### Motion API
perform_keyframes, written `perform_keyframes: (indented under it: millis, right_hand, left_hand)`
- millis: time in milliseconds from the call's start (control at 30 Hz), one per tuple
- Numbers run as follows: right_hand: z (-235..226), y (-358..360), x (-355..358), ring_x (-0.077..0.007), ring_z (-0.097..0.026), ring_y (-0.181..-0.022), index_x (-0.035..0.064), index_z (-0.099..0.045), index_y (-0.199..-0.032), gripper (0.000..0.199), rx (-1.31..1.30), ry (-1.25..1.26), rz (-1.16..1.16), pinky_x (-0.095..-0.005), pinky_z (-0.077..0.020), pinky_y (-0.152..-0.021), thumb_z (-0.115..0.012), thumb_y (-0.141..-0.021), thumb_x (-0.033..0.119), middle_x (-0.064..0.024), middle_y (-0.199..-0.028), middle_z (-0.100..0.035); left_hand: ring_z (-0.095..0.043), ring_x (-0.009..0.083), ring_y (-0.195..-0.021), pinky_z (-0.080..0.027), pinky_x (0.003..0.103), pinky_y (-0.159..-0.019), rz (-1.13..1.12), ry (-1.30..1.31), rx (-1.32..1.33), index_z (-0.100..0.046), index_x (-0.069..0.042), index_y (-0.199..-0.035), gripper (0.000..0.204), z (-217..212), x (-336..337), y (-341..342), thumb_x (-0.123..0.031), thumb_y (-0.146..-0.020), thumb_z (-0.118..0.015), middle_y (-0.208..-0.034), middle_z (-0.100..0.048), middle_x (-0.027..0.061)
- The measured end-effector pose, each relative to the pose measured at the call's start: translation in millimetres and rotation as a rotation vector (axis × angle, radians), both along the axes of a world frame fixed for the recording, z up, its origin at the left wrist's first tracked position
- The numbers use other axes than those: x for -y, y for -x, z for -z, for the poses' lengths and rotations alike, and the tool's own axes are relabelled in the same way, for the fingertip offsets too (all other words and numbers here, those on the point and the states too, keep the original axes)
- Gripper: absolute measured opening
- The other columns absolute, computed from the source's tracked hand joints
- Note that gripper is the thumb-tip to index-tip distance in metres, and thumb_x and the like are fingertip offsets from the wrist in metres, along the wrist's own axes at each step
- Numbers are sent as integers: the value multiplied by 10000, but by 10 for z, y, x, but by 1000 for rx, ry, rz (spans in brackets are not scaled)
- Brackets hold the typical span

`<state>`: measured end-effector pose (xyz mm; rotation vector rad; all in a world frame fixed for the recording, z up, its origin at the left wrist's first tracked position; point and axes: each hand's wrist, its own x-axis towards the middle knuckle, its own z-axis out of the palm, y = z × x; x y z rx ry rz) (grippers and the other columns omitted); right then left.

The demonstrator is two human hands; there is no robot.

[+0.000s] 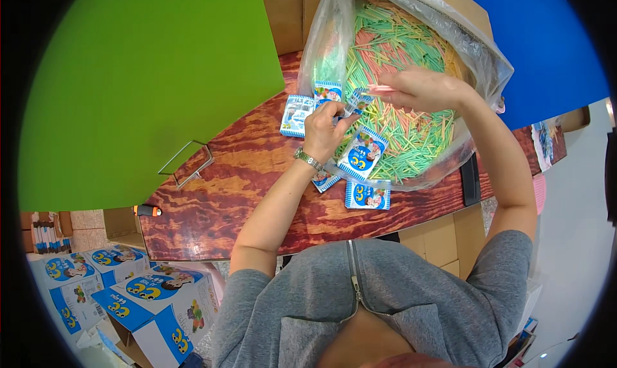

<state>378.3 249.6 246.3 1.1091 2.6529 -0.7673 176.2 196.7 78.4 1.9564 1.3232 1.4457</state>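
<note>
A big clear plastic bag (326,43) lies open on the table, full of thin pink, green and yellow candy sticks (414,146). At the bag's left side my left hand (324,133), with a metal watch on the wrist, is closed on the edge of a small blue-and-white packet (358,103). Over the pile, my right hand (421,88) pinches a few pink candy sticks (379,90) beside that packet's top. Similar packets lie around my left hand: a white one (297,115), one leaning on the pile (363,153) and one near the table edge (368,196).
The red-brown wooden table (225,194) carries a bent wire stand (193,166) and an orange-and-black tool (148,210). A green panel (148,92) rises at left, a blue panel (546,53) at right. Printed cartons (151,297) stand below on the left.
</note>
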Motion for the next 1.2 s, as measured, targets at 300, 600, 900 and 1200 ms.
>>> perform_keyframes:
  millis: [300,600,900,1200]
  right_hand:
    - [-73,308,17,-396,-633,-782,-12,-571,-951,324,405,-236,-178,-477,-491,-704,-644,-899,300,-203,-778,-640]
    - [102,85,19,-288,-679,-733,49,-540,-1258,513,-339,-367,-122,-389,-536,-672,-737,-825,239,-156,-891,-687]
    - [781,311,142,-201,-692,-735,102,-551,-1260,526,-510,-236,232,-334,-530,-623,-778,-791,173,-120,-838,-690]
    - [1038,493,-31,-287,-679,-790,68,-637,-1019,211,-547,-273,305,-374,-517,-676,-695,-846,174,-141,-905,-686]
  left_hand:
    - [-619,227,-636,-473,326,-549,39,-187,-113,-623,-20,-879,244,-24,6,35,-116,-742,-801,-753,-627,102]
    - [-655,239,-680,-500,326,-583,144,-78,32,-661,-17,-980,261,-5,-38,66,-108,-765,-779,-820,-667,109]
    - [-693,263,-779,-539,348,-653,163,164,-96,-659,-38,-1137,228,42,19,263,-107,-927,-602,-944,-692,159]
    - [-663,128,-796,-516,269,-707,96,283,330,-661,-40,-1181,272,350,-40,487,-195,-983,-558,-972,-719,102]
